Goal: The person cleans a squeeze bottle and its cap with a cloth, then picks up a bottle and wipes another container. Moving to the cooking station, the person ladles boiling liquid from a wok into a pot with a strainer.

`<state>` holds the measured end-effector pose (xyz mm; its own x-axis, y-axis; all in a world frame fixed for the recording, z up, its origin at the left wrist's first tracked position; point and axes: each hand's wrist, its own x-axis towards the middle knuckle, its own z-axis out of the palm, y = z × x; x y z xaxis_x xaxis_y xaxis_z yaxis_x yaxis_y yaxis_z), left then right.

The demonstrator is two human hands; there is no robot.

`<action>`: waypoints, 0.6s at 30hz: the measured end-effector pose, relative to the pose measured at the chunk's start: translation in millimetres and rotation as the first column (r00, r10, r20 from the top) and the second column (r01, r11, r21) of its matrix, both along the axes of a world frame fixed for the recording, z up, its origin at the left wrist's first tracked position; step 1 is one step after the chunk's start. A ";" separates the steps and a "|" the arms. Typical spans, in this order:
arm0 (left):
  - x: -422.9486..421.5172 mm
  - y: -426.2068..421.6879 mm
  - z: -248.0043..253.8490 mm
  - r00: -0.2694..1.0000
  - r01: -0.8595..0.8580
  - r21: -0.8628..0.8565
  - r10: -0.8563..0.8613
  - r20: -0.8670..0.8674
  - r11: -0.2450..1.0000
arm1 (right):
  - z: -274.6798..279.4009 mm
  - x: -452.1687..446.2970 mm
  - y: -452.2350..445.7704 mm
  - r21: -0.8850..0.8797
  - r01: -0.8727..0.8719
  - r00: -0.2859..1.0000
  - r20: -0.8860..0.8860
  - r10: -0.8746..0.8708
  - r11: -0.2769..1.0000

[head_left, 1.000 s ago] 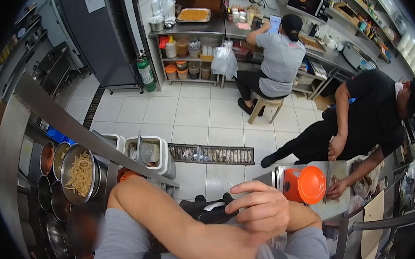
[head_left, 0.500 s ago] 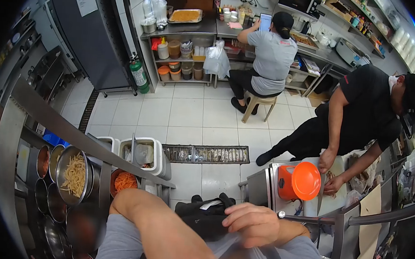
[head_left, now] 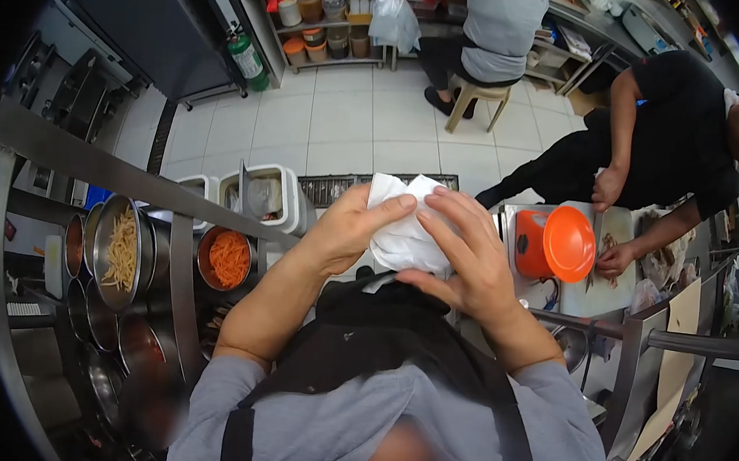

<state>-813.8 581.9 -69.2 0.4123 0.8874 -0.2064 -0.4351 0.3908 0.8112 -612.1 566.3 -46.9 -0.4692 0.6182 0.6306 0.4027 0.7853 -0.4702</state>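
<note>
In front of my chest, both hands hold a crumpled white paper towel (head_left: 405, 233). My left hand (head_left: 346, 225) grips its left side, thumb lying on top. Around the right side curve the fingers of my right hand (head_left: 469, 253), with the thumb lower down near the apron. The black apron (head_left: 379, 338) hangs over my grey shirt, just under the hands. Part of the towel is hidden beneath my fingers.
On the left, a metal rack holds a bowl of pale strips (head_left: 121, 247), shredded carrot (head_left: 229, 259) and several pots. An orange scale (head_left: 548, 243) stands at right. Beside it, a person in black works at a cutting board (head_left: 614, 286). Another person sits on a stool (head_left: 479, 97).
My hands, earlier low and crossed near my body, are now raised together and hold a white paper towel. The view has tilted downward.
</note>
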 end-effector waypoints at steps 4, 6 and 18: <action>-8.4 -0.1 -8.1 0.986 -0.156 -0.172 0.163 0.027 0.973 | -22.7 -2.0 6.5 0.016 -0.024 0.993 0.117 0.022 1.000; -13.1 2.9 -23.3 0.986 -0.168 -0.117 0.168 -0.005 0.979 | -29.5 -0.2 9.1 -0.002 -0.054 0.996 0.065 0.054 0.999; -31.5 16.3 -52.1 0.905 -0.246 0.102 0.266 -0.333 0.964 | -47.9 14.8 7.1 -0.502 0.001 0.996 -0.073 -0.043 0.865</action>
